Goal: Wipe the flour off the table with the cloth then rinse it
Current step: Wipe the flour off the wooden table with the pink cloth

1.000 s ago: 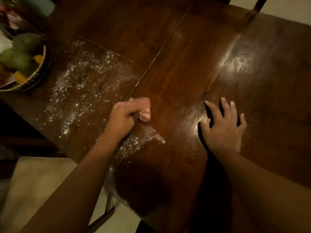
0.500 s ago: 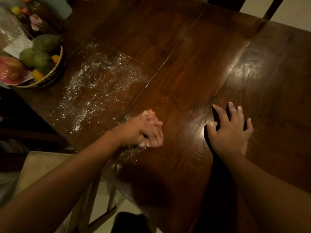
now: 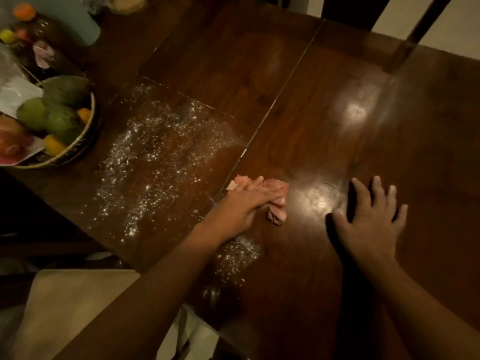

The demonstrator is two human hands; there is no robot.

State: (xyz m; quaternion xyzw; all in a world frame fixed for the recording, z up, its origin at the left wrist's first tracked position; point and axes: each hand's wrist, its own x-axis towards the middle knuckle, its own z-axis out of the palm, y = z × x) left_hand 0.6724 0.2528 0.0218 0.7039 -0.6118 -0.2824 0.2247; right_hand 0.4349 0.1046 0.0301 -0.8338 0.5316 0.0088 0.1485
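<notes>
White flour (image 3: 153, 162) is scattered over the left part of the dark wooden table (image 3: 298, 105), with a smaller patch (image 3: 239, 253) near the front edge. My left hand (image 3: 246, 201) presses a crumpled pink cloth (image 3: 276, 203) flat on the table, just right of the main flour patch and beside the seam between two table leaves. My right hand (image 3: 374, 219) rests palm down on the table to the right, fingers spread, holding nothing.
A woven basket (image 3: 88, 131) of green and yellow fruit stands at the table's left end, with a pale blue container (image 3: 78, 19) and small items behind it. A chair seat (image 3: 72, 307) sits below the front edge. A dark chair back (image 3: 415, 32) rises at the far side.
My left hand has slid the cloth to the right, from the flour's edge across the seam toward my right hand. The right hand has stayed put. The camera has shifted.
</notes>
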